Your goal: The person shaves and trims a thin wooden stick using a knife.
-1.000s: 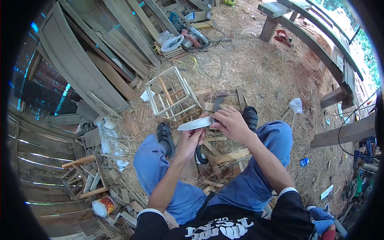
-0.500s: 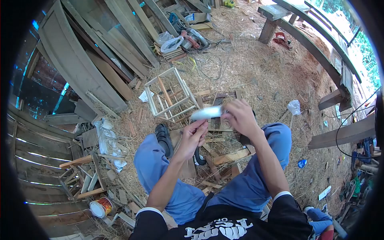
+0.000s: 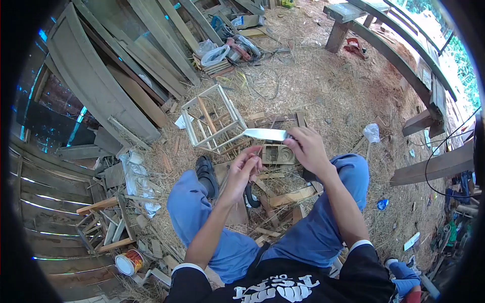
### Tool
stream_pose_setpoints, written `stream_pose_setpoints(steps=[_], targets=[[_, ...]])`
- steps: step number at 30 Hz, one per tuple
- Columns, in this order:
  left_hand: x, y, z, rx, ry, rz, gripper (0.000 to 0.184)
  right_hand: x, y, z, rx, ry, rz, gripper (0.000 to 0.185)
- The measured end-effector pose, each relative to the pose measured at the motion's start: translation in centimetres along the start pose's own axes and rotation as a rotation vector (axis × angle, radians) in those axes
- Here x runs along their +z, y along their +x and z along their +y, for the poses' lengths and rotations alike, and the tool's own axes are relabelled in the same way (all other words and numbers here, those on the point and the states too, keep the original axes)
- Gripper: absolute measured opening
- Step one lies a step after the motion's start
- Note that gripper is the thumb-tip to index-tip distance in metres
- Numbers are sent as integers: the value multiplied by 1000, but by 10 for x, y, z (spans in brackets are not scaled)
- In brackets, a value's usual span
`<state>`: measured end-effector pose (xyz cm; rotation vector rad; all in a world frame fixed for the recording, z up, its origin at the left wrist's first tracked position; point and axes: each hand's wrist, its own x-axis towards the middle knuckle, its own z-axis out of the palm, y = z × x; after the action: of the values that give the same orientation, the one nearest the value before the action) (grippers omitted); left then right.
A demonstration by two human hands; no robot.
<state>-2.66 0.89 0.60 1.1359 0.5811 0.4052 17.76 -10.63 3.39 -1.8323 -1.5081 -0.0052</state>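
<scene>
My right hand point(image 3: 308, 146) is closed round the dark handle end of a knife point(image 3: 266, 134). Its broad, pale blade points left, level in front of me. Below and left of the blade, my left hand point(image 3: 244, 169) has its fingers curled together, apart from the knife. Whatever those fingers may hold is too small to make out. Just beyond the blade tip, a slatted wooden frame point(image 3: 231, 122) stands on the ground. Under the blade lies a squarish block with hollows point(image 3: 279, 154), partly hidden by my hands.
Wood scraps point(image 3: 293, 197) and a dark curved tool point(image 3: 251, 196) lie between my legs. Boards and a door panel point(image 3: 93, 76) lean at left, near a paint can point(image 3: 129, 262). A wooden bench point(image 3: 394, 53) stands at upper right. Behind me at lower right is another person's leg point(image 3: 402, 272).
The knife, blurred before, is now sharp and sits slightly lower. My left hand has come away from the blade, down and a little left.
</scene>
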Motion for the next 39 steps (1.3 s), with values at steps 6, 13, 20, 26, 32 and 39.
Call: stream_pose_setpoints(steps=[6,13,20,26,32,39], targets=[[-3,12,-12,-15,-92,23,38,30,6,-9,-176,85,-74,26],[-1,6,-4,-55,-87,12,43,30,8,-14,-268,65,-78,30],[0,1,2,-95,-82,-56,42,16,7,-9,-316,-46,-88,33],[-4,0,10,-85,-146,-82,42,10,8,9,-219,-135,94,24],[-4,-7,11,-104,-102,-94,42,-30,17,53,367,-174,425,21],[-12,4,0,12,-113,-4,40,5,-10,9,14,-45,43,25]])
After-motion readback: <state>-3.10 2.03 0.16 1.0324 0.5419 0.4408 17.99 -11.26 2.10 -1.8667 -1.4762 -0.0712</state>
